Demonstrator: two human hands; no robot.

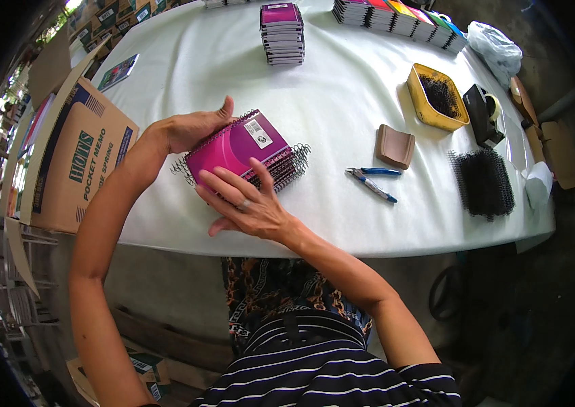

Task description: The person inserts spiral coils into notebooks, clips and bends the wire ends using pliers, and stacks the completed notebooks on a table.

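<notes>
A stack of small purple spiral notebooks is between my hands near the table's front edge, tilted at an angle. Loose ends of black spiral wire stick out at its left and right corners. My left hand grips the stack's far left side, thumb raised and its other fingers hidden behind the notebooks. Against the near side presses my right hand, wearing a ring, its fingers stretched along the covers and edges.
Farther back stand a purple notebook stack and a colourful notebook row. At right are pliers, a brown block, a yellow tub of black wire, a tape dispenser and black spirals. A carton stands left.
</notes>
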